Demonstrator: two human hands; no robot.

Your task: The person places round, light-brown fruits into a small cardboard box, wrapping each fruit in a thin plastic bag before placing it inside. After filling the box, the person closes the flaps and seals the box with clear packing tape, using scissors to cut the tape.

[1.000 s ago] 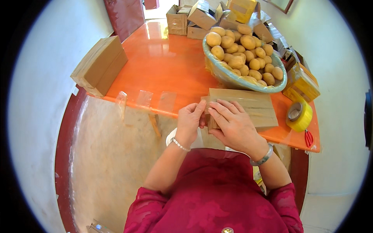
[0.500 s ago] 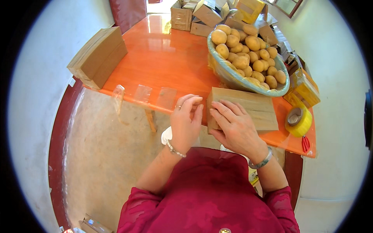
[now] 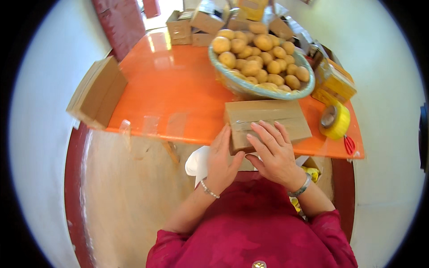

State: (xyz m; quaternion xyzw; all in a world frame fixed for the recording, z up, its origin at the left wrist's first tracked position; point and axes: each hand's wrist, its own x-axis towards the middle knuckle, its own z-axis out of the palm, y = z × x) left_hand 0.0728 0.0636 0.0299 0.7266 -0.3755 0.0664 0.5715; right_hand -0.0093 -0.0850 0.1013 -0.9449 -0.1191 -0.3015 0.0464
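A closed brown cardboard box (image 3: pixel 268 114) lies at the near edge of the orange table, with a strip of clear tape along its top. My left hand (image 3: pixel 223 158) is against the box's left side, its fingers stretched out and its thumb apart. Spread over the near part of the top is my right hand (image 3: pixel 273 152), its fingers out flat. Neither hand grasps anything that I can see. Just behind the box stands a big pale blue-green basin (image 3: pixel 263 92), lined with plastic and heaped with round yellow-brown potatoes (image 3: pixel 251 68).
A roll of yellow tape (image 3: pixel 335 120) and red-handled scissors (image 3: pixel 349 145) lie right of the box. Several tape strips (image 3: pixel 152 125) hang from the front edge of the orange table (image 3: pixel 178 85). Flattened cardboard boxes (image 3: pixel 99 91) stand at left; more boxes (image 3: pixel 179 29) crowd the back.
My left hand has turned and come against the box's left side, its fingers now straightened. My right hand stays on the top, with fingers more spread. The whole view has shifted.
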